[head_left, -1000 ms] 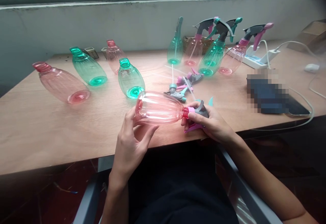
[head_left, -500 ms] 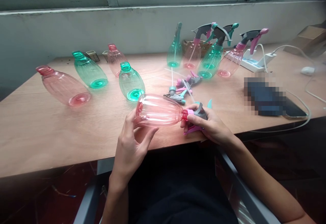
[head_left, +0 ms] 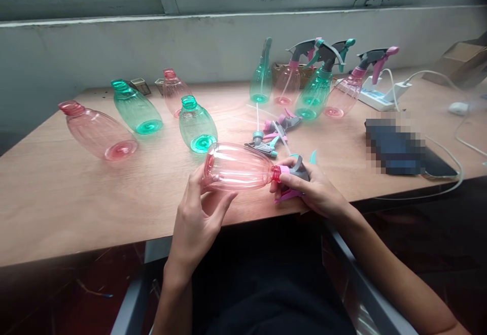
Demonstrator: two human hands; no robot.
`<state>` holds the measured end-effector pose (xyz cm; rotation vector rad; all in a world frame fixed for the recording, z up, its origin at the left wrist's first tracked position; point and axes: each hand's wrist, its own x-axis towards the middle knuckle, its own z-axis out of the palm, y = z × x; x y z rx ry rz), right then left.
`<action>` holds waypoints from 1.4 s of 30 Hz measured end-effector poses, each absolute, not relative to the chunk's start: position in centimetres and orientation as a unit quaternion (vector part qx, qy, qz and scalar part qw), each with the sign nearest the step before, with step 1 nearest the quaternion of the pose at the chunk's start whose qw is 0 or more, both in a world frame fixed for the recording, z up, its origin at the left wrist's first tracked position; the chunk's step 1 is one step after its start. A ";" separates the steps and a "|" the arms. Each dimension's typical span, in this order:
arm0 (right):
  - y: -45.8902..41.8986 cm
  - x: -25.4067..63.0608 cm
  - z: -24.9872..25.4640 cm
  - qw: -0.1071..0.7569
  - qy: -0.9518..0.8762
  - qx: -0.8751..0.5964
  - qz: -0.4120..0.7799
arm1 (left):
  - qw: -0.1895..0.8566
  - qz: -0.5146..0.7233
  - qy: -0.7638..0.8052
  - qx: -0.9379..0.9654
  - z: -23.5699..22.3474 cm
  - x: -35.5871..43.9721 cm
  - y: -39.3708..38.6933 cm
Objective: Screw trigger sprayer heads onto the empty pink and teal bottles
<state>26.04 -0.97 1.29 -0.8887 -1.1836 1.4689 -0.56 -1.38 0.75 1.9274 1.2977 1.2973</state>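
Sideways, pink bottle (head_left: 241,166), base (head_left: 210,166) at left against spread left hand (head_left: 200,212), neck (head_left: 275,173) at right, right hand (head_left: 318,188) clamped on sprayer (head_left: 300,173).

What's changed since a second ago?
Only the view tipped up, so the table sits slightly lower. Nothing was grabbed or dropped: the left hand still touches the pink bottle, and the right hand still holds its spray head. The standing bottles stayed put.

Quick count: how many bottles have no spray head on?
4: the far-left pink bottle, the rear green bottle beyond it, the rear pink bottle near the wall, and the front green bottle nearest the left hand. None seems hidden.
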 end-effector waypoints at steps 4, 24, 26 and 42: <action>-1.0 26.1 1.3 0.502 -0.489 -0.370 0.610 | 0.235 0.474 0.474 0.704 0.7 -0.6 -1.3; -0.9 26.2 1.2 0.500 -0.493 -0.362 0.613 | 0.242 0.477 0.464 0.706 0.6 -0.6 -1.3; -0.9 26.2 1.3 0.499 -0.490 -0.363 0.616 | 0.242 0.477 0.466 0.705 0.6 -0.6 -1.3; -1.1 26.1 1.3 0.497 -0.485 -0.369 0.618 | 0.241 0.476 0.465 0.706 0.7 -0.6 -1.2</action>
